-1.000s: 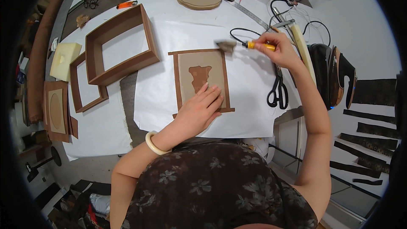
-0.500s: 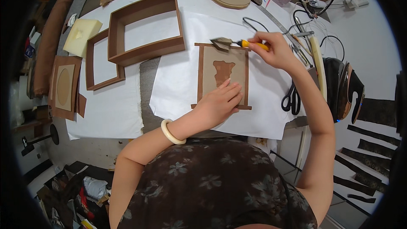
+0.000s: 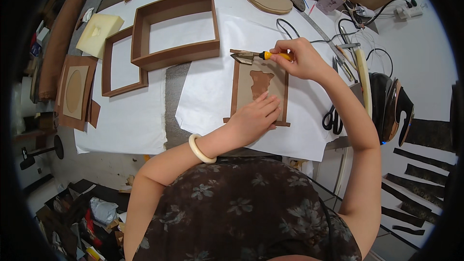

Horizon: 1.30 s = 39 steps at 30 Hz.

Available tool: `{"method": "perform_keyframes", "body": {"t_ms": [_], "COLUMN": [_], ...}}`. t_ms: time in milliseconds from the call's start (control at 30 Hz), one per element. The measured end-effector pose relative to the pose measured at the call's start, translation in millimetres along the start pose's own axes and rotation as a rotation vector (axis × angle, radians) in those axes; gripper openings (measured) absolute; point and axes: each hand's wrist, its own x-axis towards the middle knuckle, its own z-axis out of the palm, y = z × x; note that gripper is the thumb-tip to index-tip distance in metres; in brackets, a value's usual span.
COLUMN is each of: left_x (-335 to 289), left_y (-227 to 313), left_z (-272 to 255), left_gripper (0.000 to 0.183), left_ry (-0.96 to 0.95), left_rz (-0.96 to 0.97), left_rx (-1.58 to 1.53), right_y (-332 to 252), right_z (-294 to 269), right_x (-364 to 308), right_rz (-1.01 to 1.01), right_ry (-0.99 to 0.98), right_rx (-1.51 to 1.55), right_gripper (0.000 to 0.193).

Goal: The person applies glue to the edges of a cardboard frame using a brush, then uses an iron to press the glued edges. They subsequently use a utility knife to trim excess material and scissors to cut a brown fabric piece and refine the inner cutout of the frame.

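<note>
A beige panel (image 3: 245,84) edged with brown strips lies on white paper in front of me. An irregular cutout in its middle shows a brown layer (image 3: 259,83). My left hand (image 3: 256,118), below a cream bangle (image 3: 199,149), rests on the panel's lower part, fingers stretched out and partly covering the cutout. Pinched by its yellow handle in my right hand (image 3: 297,58) is a small iron (image 3: 246,58) with a pointed metal head. Its head is at the panel's top left corner, over the far brown strip; whether it touches cannot be made out.
Two brown frame boxes (image 3: 176,55) stand to the left, beside a yellow foam block (image 3: 99,34). Black scissors (image 3: 332,120) and a household iron (image 3: 394,108) are at the right. Oval boards (image 3: 268,1), a metal ruler (image 3: 316,28) and cables lie at the back.
My right hand has brought the small iron leftward to the panel's top left corner, and its head has turned. My left hand stays on the panel. The whole view has shifted slightly.
</note>
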Motion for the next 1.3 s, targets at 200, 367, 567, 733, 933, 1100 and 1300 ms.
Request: {"method": "perform_keyframes", "body": {"t_ms": [200, 367, 567, 733, 933, 1100, 1300], "left_x": [-3.0, 2.0, 15.7, 18.4, 54.3, 82.1, 71.1], "left_y": [-0.5, 6.8, 13.1, 12.6, 26.9, 25.0, -18.5], "left_z": [2.9, -13.7, -16.3, -20.9, -84.8, -150.8, -149.6], "left_gripper": [0.054, 0.055, 0.049, 0.04, 0.027, 0.011, 0.018], "left_ry": [0.005, -0.077, -0.155, -0.132, 0.271, 0.654, 0.59], "left_rz": [0.008, 0.016, 0.091, 0.365, 0.258, -0.167, -0.492], "left_rx": [0.032, 0.08, 0.276, 0.636, 0.568, 0.2, -0.582], "right_y": [3.9, 24.7, 70.4, 129.0, 172.6, 230.1, 74.2], "right_z": [-0.8, -65.6, -186.5, -246.1, -228.6, -215.9, -103.4], "right_x": [-9.0, -44.0, -53.6, 9.6, 91.5, 61.2, -125.6], "right_rz": [-0.046, 0.115, 0.329, 0.526, 0.723, 0.633, 0.417], "right_ry": [0.03, 0.343, 0.836, 0.726, 0.388, 0.542, 0.718], "right_rx": [0.07, 0.175, -0.191, -0.559, -0.658, -0.635, -0.434], "right_gripper": [0.018, 0.017, 0.031, 0.039, 0.046, 0.04, 0.018]}}
